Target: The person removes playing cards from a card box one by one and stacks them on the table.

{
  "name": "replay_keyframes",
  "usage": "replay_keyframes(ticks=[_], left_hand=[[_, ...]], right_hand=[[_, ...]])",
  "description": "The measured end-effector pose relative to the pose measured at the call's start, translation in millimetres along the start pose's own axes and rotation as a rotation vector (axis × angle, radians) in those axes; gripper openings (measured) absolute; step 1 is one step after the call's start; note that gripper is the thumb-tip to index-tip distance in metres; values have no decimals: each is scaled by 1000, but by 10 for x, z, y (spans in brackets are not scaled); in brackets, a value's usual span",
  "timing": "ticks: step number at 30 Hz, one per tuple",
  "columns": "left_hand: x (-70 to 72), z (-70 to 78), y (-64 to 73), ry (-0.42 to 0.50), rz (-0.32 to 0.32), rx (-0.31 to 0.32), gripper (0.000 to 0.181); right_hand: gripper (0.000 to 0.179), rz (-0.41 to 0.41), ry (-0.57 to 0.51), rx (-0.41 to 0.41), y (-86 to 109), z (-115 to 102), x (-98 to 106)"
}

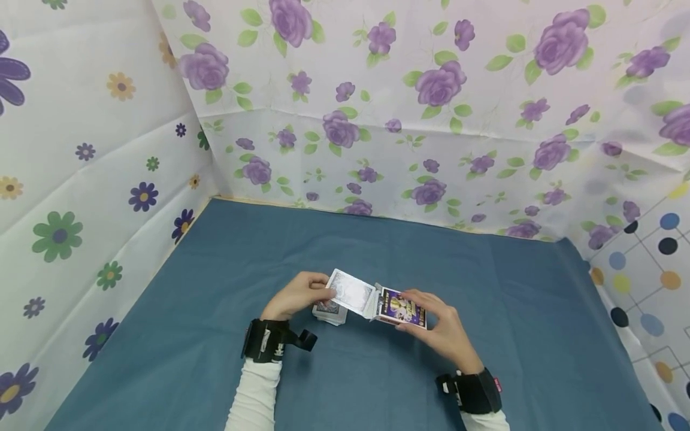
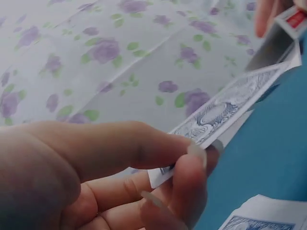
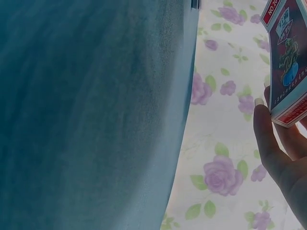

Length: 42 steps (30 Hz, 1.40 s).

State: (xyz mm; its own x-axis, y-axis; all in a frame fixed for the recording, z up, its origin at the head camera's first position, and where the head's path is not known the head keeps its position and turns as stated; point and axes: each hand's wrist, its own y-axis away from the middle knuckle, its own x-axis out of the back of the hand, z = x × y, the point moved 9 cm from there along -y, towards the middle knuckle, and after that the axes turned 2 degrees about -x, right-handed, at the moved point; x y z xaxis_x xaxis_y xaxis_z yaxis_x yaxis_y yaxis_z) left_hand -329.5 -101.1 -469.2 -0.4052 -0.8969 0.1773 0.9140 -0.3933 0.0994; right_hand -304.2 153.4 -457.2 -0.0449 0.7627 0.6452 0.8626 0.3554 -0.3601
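My left hand (image 1: 297,294) pinches a playing card (image 1: 351,291) between thumb and fingers, its patterned back facing up. In the left wrist view the card (image 2: 216,112) slants away from the fingertips, its far end at the open end of a card box. Whether that end is inside the box cannot be told. My right hand (image 1: 443,323) grips this purple and white card box (image 1: 401,308) by its edges, thumb on the near side. The right wrist view shows the printed box (image 3: 290,62) tilted above the fingers. Below the held card lies a small stack of playing cards (image 1: 330,312).
A blue cloth (image 1: 215,371) covers the table. White floral sheets (image 1: 345,78) hang behind and at the left, with a dotted sheet (image 1: 647,287) at the right. Black straps with cameras (image 1: 266,341) sit on both wrists.
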Motion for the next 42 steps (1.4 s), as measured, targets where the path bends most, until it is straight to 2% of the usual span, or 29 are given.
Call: replay_keyframes(ticks=[3,7,13,19,23,28,35,42], left_hand=[[60,-13,14,-8,10,-9,18],[119,-68,16,-21,22,-4,24],[213,-178,8,15,64,24,32],[336,-345,11,27,156,84,40],[377,-450,12,27,195,133,43],[419,-552,-7,36,244,189,39],[475,-605,-22,46,322,193,31],[531,-652,-17,35,486,179,26]], right_hand=[[56,2,7,0,8,6,-5],[55,5,3,1,16,18,-15],[55,5,-2,-3,20,30,-22],[55,3,2,-2,13,36,-26],[55,1,0,-3,10,37,-28],[55,-7,-2,-11,7,36,-32],[55,-11,-8,-20,0,39,-28],[55,-14,-6,-14,2,34,-33]])
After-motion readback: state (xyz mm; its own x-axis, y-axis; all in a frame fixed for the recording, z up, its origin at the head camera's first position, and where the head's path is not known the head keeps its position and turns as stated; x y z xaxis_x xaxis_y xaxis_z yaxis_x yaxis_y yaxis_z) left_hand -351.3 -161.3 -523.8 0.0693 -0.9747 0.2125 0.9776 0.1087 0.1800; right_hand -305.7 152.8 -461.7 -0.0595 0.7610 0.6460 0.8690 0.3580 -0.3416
